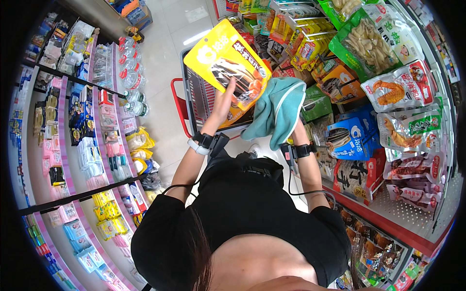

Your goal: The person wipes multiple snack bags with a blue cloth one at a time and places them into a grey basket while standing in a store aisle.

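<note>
My left hand point(223, 105) grips a yellow bag of sunflower seeds point(235, 60) by its lower edge, thumb across the front. The bag tilts and its printed face is turned up toward me. A teal cloth point(276, 106) with a pale hem drapes over my right hand point(298, 130) and hides most of the fingers. The cloth hangs beside the bag's lower right corner, close to the snack shelf. Beneath the bag stands a dark cart basket point(193, 92) with a red handle point(178, 107); an orange package point(236, 116) shows under the bag.
Snack shelves on the right hold blue seed bags point(345, 138), a green-edged bag point(366, 43) and several vacuum packs point(400, 89). The left shelves carry packets point(108, 213) and boxes point(82, 109). Bottles point(131, 63) line the left aisle edge on the tiled floor point(165, 63).
</note>
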Demonstrator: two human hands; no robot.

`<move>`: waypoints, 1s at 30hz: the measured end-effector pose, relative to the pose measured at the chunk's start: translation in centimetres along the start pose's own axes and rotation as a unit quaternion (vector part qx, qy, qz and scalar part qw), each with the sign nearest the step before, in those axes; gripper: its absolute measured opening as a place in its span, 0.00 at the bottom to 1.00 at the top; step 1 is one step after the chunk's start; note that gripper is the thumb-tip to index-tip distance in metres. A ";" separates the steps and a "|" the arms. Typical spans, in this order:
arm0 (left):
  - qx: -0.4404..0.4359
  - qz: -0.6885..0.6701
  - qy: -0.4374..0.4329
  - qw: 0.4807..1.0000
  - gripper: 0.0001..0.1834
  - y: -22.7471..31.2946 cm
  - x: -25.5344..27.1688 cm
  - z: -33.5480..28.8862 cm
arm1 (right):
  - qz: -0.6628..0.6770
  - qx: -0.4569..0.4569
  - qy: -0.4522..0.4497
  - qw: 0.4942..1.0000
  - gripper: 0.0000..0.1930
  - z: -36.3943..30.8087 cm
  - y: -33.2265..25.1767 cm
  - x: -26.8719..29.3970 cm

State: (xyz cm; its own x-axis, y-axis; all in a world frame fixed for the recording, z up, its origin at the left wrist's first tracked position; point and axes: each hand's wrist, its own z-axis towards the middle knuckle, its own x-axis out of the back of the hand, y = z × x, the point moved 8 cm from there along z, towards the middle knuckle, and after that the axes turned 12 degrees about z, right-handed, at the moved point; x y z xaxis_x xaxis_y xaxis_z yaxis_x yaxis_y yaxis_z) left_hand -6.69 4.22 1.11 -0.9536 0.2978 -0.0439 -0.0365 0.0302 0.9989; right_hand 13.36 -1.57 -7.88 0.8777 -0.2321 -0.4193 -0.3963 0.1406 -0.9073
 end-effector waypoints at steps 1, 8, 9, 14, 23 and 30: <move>-0.007 -0.025 0.003 1.000 0.25 -0.2 0.4 0.3 | 0.105 0.008 -0.126 0.986 0.20 -0.5 -2.8 -2.5; 0.017 -0.055 -0.080 0.995 0.29 -0.4 -1.4 -0.2 | -0.007 0.114 -0.138 0.984 0.18 -0.4 -4.8 -4.3; 0.033 -0.057 -0.093 0.993 0.30 -1.4 -2.2 -0.8 | -0.117 0.164 -0.150 0.968 0.18 -0.8 -5.4 -6.1; 0.031 -0.067 -0.121 0.990 0.35 -2.6 -3.8 -0.6 | -0.432 0.328 -0.138 0.828 0.18 -2.7 -6.2 -12.3; 0.026 0.051 -0.187 0.981 0.36 -1.5 -4.9 -1.9 | -0.241 0.171 -0.166 0.941 0.24 0.1 -5.1 -9.2; 0.046 0.088 -0.184 0.978 0.36 -2.3 -4.9 -1.4 | -0.327 0.274 -0.161 0.890 0.27 -1.2 -2.3 -9.9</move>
State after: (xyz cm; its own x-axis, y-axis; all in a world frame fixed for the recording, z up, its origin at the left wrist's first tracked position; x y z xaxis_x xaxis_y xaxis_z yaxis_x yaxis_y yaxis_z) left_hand -2.39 1.33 -0.95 -0.7705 0.6281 0.1087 0.1618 0.0278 0.9864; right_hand 5.30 -0.76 -1.69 0.9393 -0.1618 0.3025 0.3405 0.5456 -0.7657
